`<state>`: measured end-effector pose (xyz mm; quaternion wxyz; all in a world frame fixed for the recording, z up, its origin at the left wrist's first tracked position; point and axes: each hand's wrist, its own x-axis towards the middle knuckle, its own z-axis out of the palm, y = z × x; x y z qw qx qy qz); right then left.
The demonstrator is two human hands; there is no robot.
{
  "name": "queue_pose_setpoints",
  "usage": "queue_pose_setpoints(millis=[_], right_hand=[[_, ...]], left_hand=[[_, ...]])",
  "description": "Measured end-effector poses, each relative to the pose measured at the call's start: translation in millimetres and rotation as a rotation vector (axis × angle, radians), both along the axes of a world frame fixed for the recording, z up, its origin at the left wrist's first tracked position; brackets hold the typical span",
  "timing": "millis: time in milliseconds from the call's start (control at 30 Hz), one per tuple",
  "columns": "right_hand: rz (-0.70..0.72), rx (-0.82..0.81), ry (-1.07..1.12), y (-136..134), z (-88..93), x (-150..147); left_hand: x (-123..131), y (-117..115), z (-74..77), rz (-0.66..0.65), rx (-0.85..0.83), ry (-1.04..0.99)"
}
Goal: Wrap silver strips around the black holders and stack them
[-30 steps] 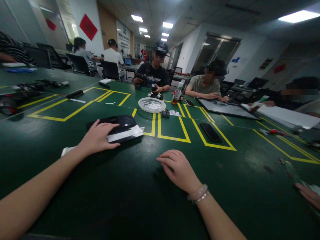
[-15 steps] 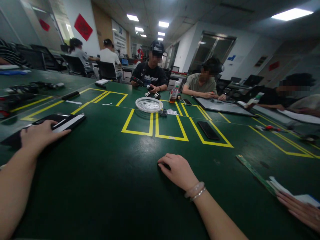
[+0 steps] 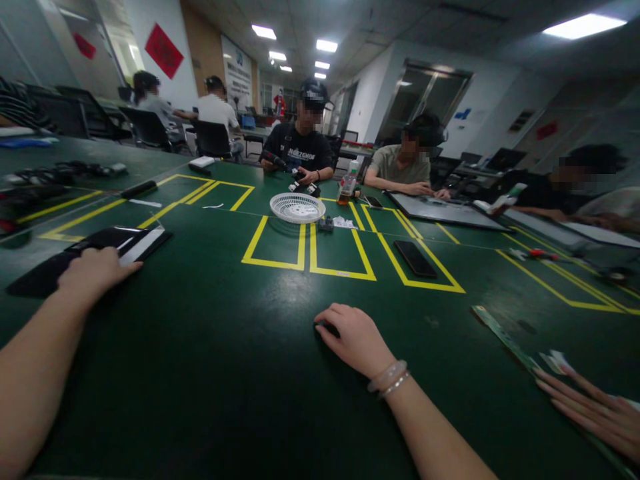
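On the left of the table lies a flat black pouch-like thing (image 3: 45,267) with a white strip along its right part. My left hand (image 3: 93,273) rests on top of it, thumb stretched out over the strip and fingers apart from the thumb. Near the middle of the table my right hand (image 3: 350,333) lies with its fingers loosely bent and a gap between thumb and forefinger. It holds nothing and touches the green tabletop (image 3: 225,360). Two bracelets (image 3: 390,380) circle the right wrist.
A white round basket (image 3: 297,208), a bottle (image 3: 347,185) and a black phone (image 3: 415,259) stand or lie ahead among yellow tape outlines. At the right, another person's hand (image 3: 590,407) is beside a long green strip (image 3: 500,333). Several people sit around.
My left hand has shifted slightly right and the black pouch now lies flatter under it. The other person's hand at the right has come further into view. My right hand has barely moved.
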<state>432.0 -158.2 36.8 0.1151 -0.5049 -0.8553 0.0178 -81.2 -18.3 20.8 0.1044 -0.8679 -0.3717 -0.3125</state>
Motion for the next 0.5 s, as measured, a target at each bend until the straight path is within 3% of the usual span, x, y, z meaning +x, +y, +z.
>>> queue_pose_setpoints(millis=[100, 167, 233, 367, 500], right_hand=[[0.017, -0.004, -0.006, -0.1, 0.3, -0.2], [0.026, 0.005, -0.002, -0.1, 1.2, -0.5], [0.029, 0.033, 0.032, -0.1, 2.0, -1.0], [0.064, 0.105, 0.138, -1.3, 3.5, -2.8], [0.115, 0.067, 0.173, -4.8, 5.0, -5.9]], left_hand=[[-4.6, 9.2, -14.6, 0.189, 0.209, -0.107], [6.0, 11.9, -18.2, 0.178, 0.176, -0.126], [30.4, 8.7, -14.2, 0.149, 0.005, -0.123], [105.4, -18.0, 8.4, 0.007, -0.519, -0.015], [170.0, -54.7, 22.4, -0.271, -0.717, 0.009]])
